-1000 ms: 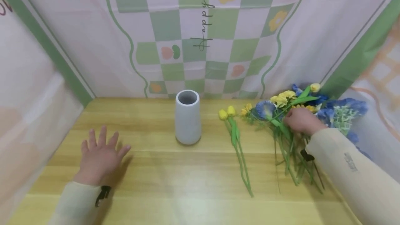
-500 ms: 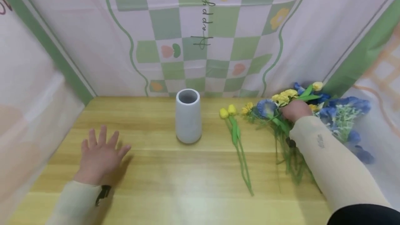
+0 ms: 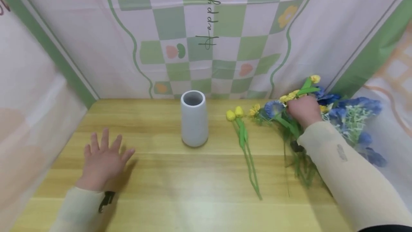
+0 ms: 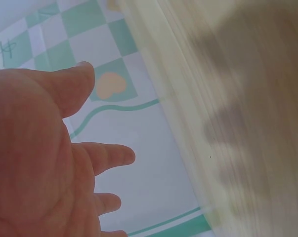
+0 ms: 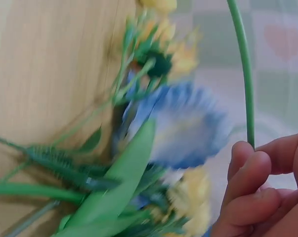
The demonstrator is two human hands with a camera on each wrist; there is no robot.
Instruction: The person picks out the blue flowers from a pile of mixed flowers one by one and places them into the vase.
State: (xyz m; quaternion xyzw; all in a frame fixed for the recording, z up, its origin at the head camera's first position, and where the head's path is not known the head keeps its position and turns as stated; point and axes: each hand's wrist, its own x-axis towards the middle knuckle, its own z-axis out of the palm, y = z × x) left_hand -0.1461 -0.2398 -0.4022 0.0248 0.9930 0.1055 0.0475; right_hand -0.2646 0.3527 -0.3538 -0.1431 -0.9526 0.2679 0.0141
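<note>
Only the right-wrist view is showing my right hand [image 5: 260, 195] pinching a slim green stem [image 5: 246, 74]; left of the tapered pale-grey vase [image 3: 194, 126], my left hand [image 3: 103, 164] is hovering, fingers splayed.

one vase [image 3: 194, 124], one table [image 3: 193, 189], two separate yellow tulips [image 3: 242, 139], one flower pile [image 3: 338, 114] too tangled to count

A cloth-screened nook, room type unclear: flower-printed fabric [image 3: 225, 35] on three sides of a wood-grain tabletop [image 3: 161, 178]
</note>
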